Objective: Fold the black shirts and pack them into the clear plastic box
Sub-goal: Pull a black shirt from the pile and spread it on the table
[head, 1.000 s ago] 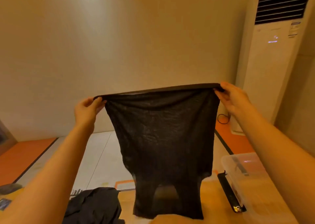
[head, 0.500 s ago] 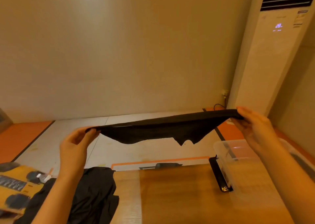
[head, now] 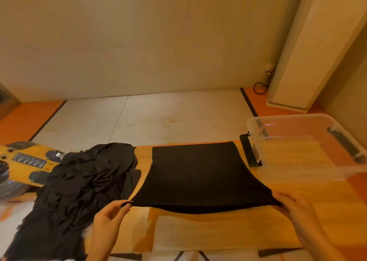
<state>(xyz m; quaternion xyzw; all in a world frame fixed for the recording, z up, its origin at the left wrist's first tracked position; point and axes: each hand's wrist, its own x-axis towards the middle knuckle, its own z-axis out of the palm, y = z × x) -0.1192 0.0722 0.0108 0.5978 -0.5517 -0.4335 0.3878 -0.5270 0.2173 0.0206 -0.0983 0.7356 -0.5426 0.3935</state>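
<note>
**Black shirt spread on the counter, both near corners held**

Nearest the camera, the left hand [head: 111, 215] and the right hand [head: 294, 211] each reach in from the bottom edge. The left grip is closed on the near-left corner of a black shirt [head: 198, 173], with the cloth pinched between thumb and fingertips [head: 126, 204]. The right grip is closed on the near-right corner, fingers curled over the hem. The near edge, stretched between the two hands, sits slightly raised and casts a dark shadow on the wooden counter [head: 327, 205]. A pale translucent sheet [head: 208, 233] lies on the counter just below that edge, between the forearms.

The rest of the shirt lies flat on the counter, and its far edge reaches close to the counter's far side. To its left, just beside it, a crumpled pile of black shirts [head: 79, 185] spills toward the near-left corner. The pile partly covers a yellow device [head: 25, 159] at the left edge.

To the right of the spread shirt stands the clear plastic box [head: 309, 173], open, with no shirts in it. A narrow black strip [head: 250, 151] lies between the box and the shirt, touching the box's left wall.

Beyond the counter is a grey floor [head: 158, 118] bordered in orange. A looped black cable [head: 260, 87] lies at the foot of the wall [head: 139, 32], next to a tall white cabinet [head: 309, 52] in the far-right corner.
</note>
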